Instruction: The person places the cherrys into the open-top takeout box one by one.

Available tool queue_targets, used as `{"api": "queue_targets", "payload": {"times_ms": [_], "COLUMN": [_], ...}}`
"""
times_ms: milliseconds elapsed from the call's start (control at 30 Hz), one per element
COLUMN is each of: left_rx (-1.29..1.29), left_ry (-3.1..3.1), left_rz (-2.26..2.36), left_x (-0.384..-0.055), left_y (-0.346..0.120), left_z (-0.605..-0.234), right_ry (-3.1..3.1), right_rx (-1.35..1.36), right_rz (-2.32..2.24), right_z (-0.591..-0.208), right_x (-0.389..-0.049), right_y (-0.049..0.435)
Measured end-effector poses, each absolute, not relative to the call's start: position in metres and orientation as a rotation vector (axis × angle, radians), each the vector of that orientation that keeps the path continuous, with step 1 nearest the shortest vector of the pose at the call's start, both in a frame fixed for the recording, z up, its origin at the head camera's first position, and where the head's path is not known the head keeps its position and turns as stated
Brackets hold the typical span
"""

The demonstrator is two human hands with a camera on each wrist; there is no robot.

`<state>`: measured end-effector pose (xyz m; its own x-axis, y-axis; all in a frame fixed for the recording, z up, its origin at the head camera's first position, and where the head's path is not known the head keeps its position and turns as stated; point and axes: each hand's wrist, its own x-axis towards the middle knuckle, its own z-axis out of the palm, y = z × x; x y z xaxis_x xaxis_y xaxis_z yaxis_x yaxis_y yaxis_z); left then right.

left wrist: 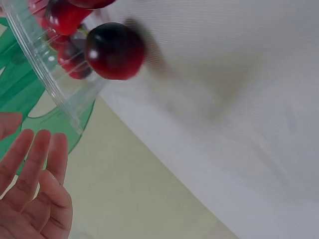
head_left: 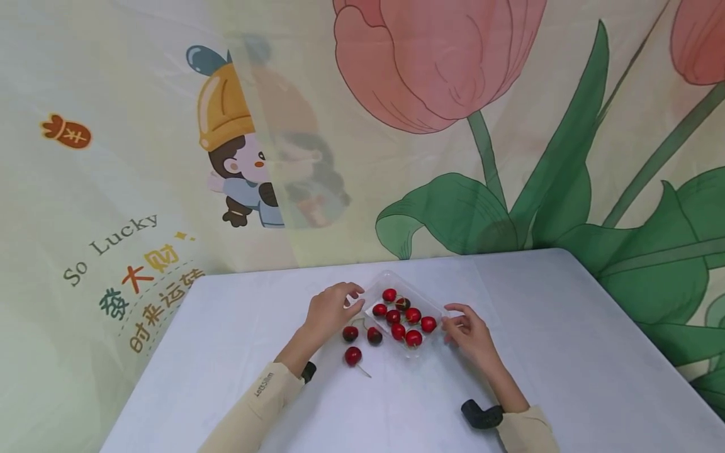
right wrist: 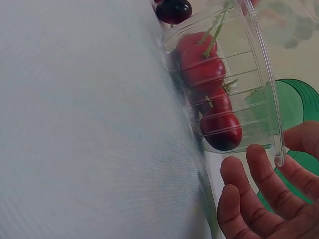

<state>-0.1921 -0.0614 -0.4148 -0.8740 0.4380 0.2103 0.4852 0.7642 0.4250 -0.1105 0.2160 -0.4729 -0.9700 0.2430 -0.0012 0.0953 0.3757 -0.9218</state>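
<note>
A clear plastic tray (head_left: 416,289) with ribbed walls holds several dark red cherries (head_left: 413,315), some with green stems. Outside its left corner, three more cherries (head_left: 350,333) lie on the white cloth. My left hand (head_left: 335,309) hovers beside that corner, fingers loosely bent and nothing in them; its fingertips (left wrist: 42,137) are apart from the tray in the left wrist view. At the opposite corner is my right hand (head_left: 467,332). In the right wrist view its fingers (right wrist: 261,169) are spread and slightly bent, with thumb and fingertips right at the tray's rim.
The table (head_left: 544,352) has a white cover, its far edge close behind the tray. A printed curtain (head_left: 317,126) with tulips and a cartoon figure hangs behind it. Black straps with camera mounts (head_left: 481,415) sit on both wrists.
</note>
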Motion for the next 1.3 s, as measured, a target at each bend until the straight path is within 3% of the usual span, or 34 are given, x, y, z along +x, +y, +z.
{"api": "queue_targets", "payload": {"times_ms": [333,833,1300], "left_rx": [-0.688,-0.823,-0.615], "left_ry": [-3.014,-3.091,-3.014], "left_rz": [-0.681,-0.697,-0.755], "left_x": [-0.186,-0.182,-0.172], "left_y": [-0.089,-0.099,-0.12], "left_z": [-0.435,-0.451,-0.448], "right_ry": [-2.468,-2.467,-2.471], "right_rx": [-0.271,-0.258,-0.278], "right_rz": [1.674,1.668,1.679], "right_z": [-0.473,-0.471,-0.472], "right_x": [-0.108,-0.111,-0.109], "right_y": [0.219,0.216,0.218]}}
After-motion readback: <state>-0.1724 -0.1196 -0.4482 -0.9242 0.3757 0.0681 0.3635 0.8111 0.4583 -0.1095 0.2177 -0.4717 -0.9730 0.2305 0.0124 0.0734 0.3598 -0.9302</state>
